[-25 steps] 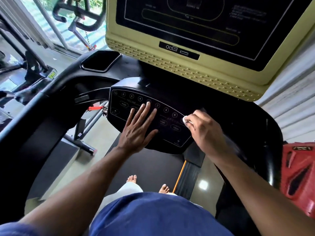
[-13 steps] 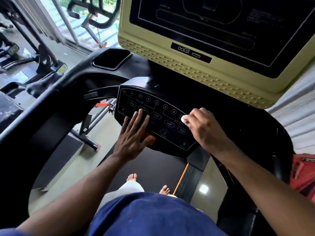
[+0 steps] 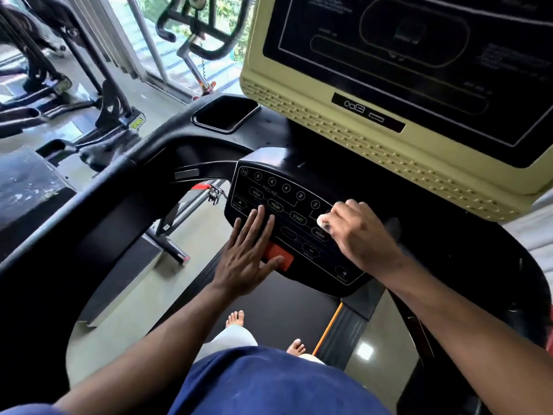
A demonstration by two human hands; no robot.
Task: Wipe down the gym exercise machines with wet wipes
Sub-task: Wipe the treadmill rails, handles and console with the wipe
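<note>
I stand on a treadmill facing its black control panel (image 3: 287, 202), which carries round number buttons and START, PAUSE and HOME keys. My right hand (image 3: 362, 235) grips a small white wet wipe (image 3: 322, 220) and presses it on the panel's right half. My left hand (image 3: 248, 256) lies flat with straight fingers on the panel's lower left, its thumb against the red stop button (image 3: 279, 255). Above the panel rises the beige console (image 3: 353, 139) with a dark screen.
A black cup tray (image 3: 224, 113) sits left of the console, and the curved black handrail (image 3: 98, 187) runs down the left. Other gym machines (image 3: 116, 112) and an exercise bike handlebar (image 3: 194, 34) stand by the window. My bare feet rest on the belt (image 3: 278, 313).
My left hand slid down the panel from the number buttons to its lower edge by the red button. My right hand stayed pressing the wipe on the panel's right side.
</note>
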